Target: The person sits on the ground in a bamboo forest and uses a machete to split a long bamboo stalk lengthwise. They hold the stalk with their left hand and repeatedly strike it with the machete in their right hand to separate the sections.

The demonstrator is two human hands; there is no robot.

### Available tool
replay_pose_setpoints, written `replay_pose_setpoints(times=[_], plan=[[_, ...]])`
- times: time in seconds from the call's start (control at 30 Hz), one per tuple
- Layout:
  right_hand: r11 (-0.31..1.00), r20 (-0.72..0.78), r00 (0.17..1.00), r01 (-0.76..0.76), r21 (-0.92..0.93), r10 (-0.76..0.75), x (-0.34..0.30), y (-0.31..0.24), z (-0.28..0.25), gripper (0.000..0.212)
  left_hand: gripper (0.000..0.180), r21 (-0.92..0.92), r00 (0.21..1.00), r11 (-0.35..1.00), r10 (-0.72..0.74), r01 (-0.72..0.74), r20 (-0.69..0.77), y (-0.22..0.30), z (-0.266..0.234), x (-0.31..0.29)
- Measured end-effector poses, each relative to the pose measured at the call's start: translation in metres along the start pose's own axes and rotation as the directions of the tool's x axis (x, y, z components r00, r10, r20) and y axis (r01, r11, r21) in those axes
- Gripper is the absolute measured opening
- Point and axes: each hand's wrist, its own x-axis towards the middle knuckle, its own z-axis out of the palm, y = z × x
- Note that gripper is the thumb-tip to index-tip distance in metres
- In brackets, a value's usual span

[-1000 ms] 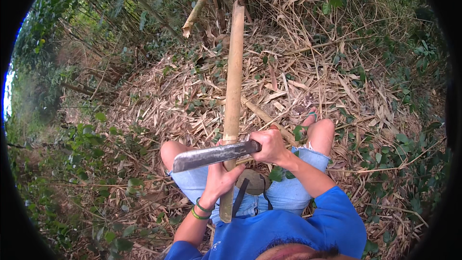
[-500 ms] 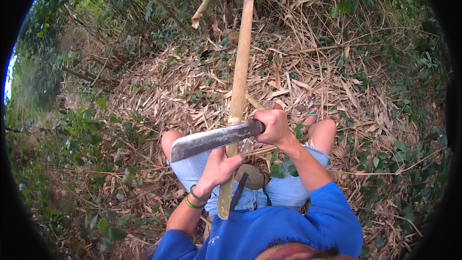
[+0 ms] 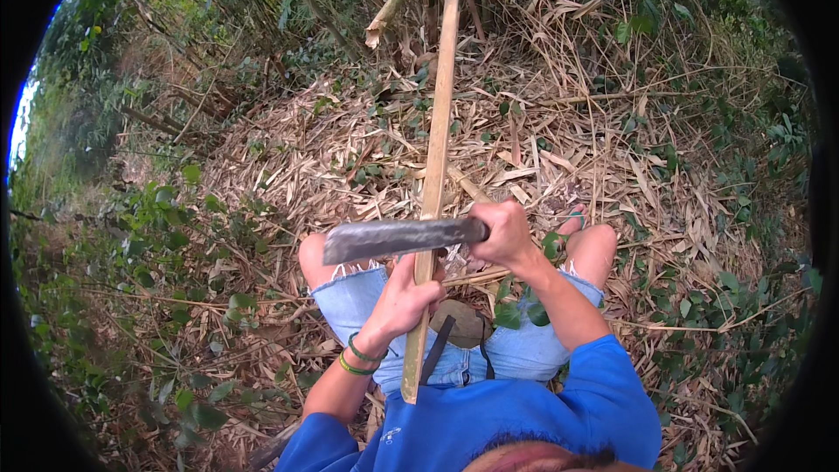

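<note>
A long split bamboo strip runs from my lap away toward the far undergrowth, its narrow side turned up. My left hand is closed around its near part, just on my side of the blade. My right hand grips a machete by its handle, which the fingers mostly hide. The machete's broad, dark, worn blade points left and crosses over the bamboo. From this angle I cannot tell whether the edge touches the strip.
Dry leaves and bamboo litter cover the ground ahead. A cut bamboo stem slants in at the far side. Green leafy plants grow at left. A brownish pouch with a dark strap lies between my thighs, below leaves by my right knee.
The bamboo strip has turned in my left hand and now shows a narrower side. My right hand has shifted slightly away and right, and the machete blade lies more level.
</note>
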Motion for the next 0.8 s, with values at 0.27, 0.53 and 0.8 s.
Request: replay_pose_setpoints(times=[0.27, 0.53, 0.8], plan=[[0.999, 0.028, 0.999, 0.016, -0.038, -0.015, 0.005, 0.003, -0.011, 0.01, 0.05, 0.2, 0.993, 0.974, 0.098, -0.11, 0.067, -0.013, -0.009, -0.014], [0.974, -0.048, 0.973, -0.228, -0.001, 0.228, 0.016, 0.036, -0.029, 0.016, 0.057, 0.256, 0.989, 0.961, 0.075, -0.106, 0.125, -0.026, -0.008, -0.029], [0.97, 0.021, 1.0, 0.009, -0.245, -0.004, 0.029, 0.048, -0.039, 0.007, 0.054, 0.266, 0.993, 0.96, 0.061, -0.087, 0.102, -0.018, -0.015, -0.019]])
